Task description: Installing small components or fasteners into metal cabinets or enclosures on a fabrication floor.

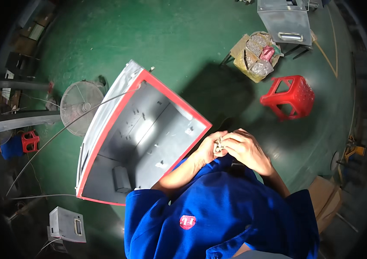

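Note:
In front of my body I hold both hands close together. My left hand [207,146] is cupped round a handful of small pale metallic pieces [217,146], too small to name surely. Over them bends my right hand [246,150], its fingertips touching the pieces; whether it has one pinched is hidden. Left of my hands stands a big grey metal cabinet shell [138,129] with a red rim round its opening. Small dark and light fittings show on its inner wall, and a grey box [121,179] sits inside.
A round fan [82,107] stands beyond the cabinet; a cable [67,126] runs across to its rim. To the right are a red plastic stool [291,97], a yellow bag holding clear packets [257,56] and another grey metal box [285,26]. Cardboard [325,198] lies lower right.

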Tool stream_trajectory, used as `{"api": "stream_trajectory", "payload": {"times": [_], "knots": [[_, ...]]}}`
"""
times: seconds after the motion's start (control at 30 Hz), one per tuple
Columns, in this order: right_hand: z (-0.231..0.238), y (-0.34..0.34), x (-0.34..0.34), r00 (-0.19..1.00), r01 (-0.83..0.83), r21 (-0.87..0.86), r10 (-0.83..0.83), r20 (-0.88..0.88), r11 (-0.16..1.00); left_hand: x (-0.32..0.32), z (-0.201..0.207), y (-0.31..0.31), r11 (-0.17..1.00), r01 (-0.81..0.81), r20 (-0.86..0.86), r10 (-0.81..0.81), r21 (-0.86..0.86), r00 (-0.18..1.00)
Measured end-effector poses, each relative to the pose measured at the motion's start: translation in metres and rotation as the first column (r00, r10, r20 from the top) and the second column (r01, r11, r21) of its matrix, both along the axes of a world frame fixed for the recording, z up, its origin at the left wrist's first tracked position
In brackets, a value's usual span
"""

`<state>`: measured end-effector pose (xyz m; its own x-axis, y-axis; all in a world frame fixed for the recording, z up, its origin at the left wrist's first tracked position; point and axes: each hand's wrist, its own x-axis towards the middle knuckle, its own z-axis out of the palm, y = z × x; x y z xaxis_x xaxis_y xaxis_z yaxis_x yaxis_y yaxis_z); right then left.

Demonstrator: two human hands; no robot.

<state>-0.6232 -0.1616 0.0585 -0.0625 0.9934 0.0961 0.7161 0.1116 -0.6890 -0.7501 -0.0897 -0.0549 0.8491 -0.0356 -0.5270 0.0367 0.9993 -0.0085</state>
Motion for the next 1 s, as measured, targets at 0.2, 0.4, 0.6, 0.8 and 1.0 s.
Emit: {"api": "stream_trajectory", "payload": {"times": [0.2, 0.4, 0.6, 0.8, 1.0], "knots": [[-0.004, 0.011, 0.092, 0.991, -0.071, 0.009, 0.07, 0.11, 0.997, 0.088, 0.001, 0.008, 0.992, -0.125, 0.042, 0.124, 0.022, 0.991], [-0.018, 0.02, 0.184, 1.0, -0.018, 0.118, 0.019, -0.005, 0.993, 0.176, -0.018, 0.012, 0.98, -0.175, 0.09, 0.167, 0.091, 0.982], [-0.035, 0.049, 0.238, 0.993, -0.088, 0.078, 0.094, -0.074, 0.993, 0.204, -0.023, 0.023, 0.954, -0.224, 0.072, 0.213, 0.202, 0.974], [-0.085, 0.104, 0.27, 0.977, -0.018, 0.128, 0.044, -0.207, 0.992, 0.236, -0.041, 0.074, 0.932, -0.279, 0.052, 0.275, 0.232, 0.96], [-0.066, 0.162, 0.297, 0.964, 0.234, 0.112, -0.215, -0.156, 0.966, 0.279, -0.024, 0.149, 0.912, -0.23, 0.185, 0.175, 0.341, 0.967]]}}
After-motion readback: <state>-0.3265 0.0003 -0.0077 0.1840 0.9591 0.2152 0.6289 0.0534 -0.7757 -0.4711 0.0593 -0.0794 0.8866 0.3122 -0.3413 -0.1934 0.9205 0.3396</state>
